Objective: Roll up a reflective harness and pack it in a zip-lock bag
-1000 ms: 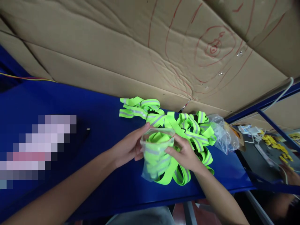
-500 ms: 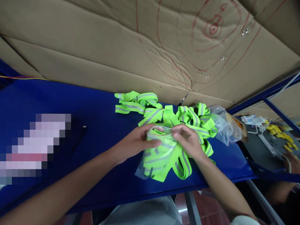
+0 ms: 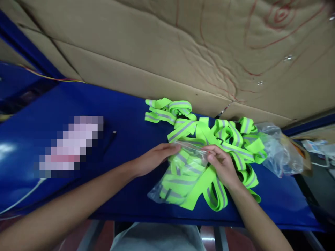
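Observation:
A clear plastic bag (image 3: 180,176) filled with folded neon-green reflective straps lies on the blue table (image 3: 131,115). My left hand (image 3: 154,158) pinches the left end of the bag's top edge. My right hand (image 3: 222,164) pinches the right end of the same edge, fingers closed on the plastic. Behind and to the right of the bag a loose heap of neon-green reflective straps (image 3: 209,132) spreads over the table, partly under my right hand.
A bundle of empty clear bags (image 3: 280,153) lies at the right end of the table. A cardboard wall (image 3: 167,52) with red scribbles stands along the back edge. A pixelated patch (image 3: 69,146) covers something on the left of the table.
The bag's mouth, held open a second ago, is now pressed flat between my two hands. The bag has sunk onto the table. My view has shifted left.

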The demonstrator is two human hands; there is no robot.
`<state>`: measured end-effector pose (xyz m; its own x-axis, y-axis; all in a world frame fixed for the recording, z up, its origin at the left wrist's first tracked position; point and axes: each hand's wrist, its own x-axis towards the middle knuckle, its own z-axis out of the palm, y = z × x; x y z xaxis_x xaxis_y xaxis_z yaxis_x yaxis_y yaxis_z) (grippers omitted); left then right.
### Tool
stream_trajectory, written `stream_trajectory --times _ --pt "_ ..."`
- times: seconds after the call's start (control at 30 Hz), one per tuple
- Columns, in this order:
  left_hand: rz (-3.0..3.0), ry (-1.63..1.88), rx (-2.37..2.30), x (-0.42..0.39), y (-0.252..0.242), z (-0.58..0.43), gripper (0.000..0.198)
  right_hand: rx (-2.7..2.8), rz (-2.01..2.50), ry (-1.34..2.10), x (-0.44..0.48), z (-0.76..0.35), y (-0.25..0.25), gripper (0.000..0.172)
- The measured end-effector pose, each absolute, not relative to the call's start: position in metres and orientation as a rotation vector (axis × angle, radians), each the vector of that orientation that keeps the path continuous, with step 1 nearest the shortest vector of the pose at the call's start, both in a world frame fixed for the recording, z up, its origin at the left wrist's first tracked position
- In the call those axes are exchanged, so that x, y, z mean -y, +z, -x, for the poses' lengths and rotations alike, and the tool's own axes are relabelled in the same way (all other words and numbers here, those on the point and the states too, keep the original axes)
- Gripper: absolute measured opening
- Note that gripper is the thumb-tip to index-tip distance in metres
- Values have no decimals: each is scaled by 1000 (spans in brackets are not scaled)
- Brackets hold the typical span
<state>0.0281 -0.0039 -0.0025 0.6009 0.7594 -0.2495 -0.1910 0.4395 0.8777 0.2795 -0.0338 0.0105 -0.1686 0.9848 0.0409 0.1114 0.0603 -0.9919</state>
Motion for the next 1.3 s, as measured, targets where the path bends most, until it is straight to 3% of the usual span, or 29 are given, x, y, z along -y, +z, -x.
stream_trajectory --times 0.37,0.5,0.67,0.93,1.13,1.27,1.3 --pt "-905 843 -823 10 8 -26 35 1315 1264 1353 35 -271 8 20" --pt "-915 866 -788 7 10 -24 37 1298 1279 1381 33 -273 9 19" --pt "-980 930 -902 5 7 -25 42 1330 1193 1165 37 -272 12 11" --pt "-995 910 -1001 10 11 -30 63 1482 1045 1114 40 -269 5 40" --pt "-856 820 -904 8 7 -27 57 1731 1051 1009 44 -272 4 41" --pt "-891 830 -924 8 9 -28 47 1810 1081 844 46 -274 13 15" --pt "-910 841 -938 9 9 -29 44 1802 1095 817 46 -274 14 18"
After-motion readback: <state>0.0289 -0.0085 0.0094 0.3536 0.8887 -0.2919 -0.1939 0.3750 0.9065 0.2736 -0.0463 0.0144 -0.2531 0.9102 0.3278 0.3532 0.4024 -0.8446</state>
